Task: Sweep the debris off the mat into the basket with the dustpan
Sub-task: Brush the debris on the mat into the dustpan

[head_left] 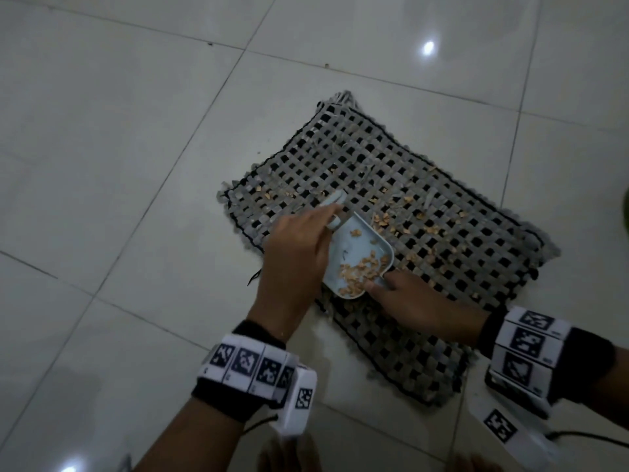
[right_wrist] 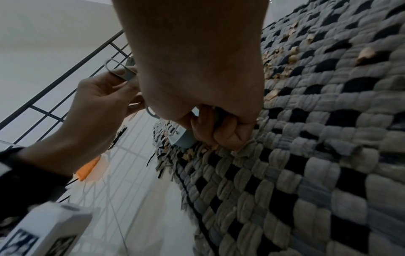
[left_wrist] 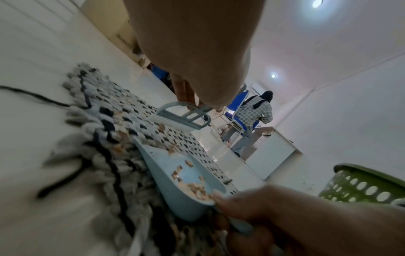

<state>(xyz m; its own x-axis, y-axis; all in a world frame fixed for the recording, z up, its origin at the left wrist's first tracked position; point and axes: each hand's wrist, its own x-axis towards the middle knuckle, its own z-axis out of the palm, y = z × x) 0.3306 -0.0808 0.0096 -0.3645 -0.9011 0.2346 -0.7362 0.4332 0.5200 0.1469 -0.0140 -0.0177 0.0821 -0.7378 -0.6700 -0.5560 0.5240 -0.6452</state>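
Observation:
A woven grey-and-black mat [head_left: 442, 267] lies on the tiled floor, with tan debris [head_left: 408, 216] scattered over its middle. A light-blue dustpan [head_left: 354, 253] rests tilted on the mat's near-left part and holds a heap of debris. My right hand [head_left: 401, 298] grips the dustpan's handle end, fingers curled round it [right_wrist: 219, 124]. My left hand [head_left: 306, 240] holds a small light-blue brush [head_left: 335, 199] by its handle, at the dustpan's far edge. The brush's [left_wrist: 179, 117] bristles sit just above the mat [left_wrist: 122, 107]. The green perforated basket [left_wrist: 368, 185] stands to the right.
Pale floor tiles [head_left: 136, 165] surround the mat on all sides. In the left wrist view a person in a checked shirt [left_wrist: 254, 112] stands by a blue chair far off. A black railing [right_wrist: 65, 72] and an orange object [right_wrist: 87, 168] lie to my left.

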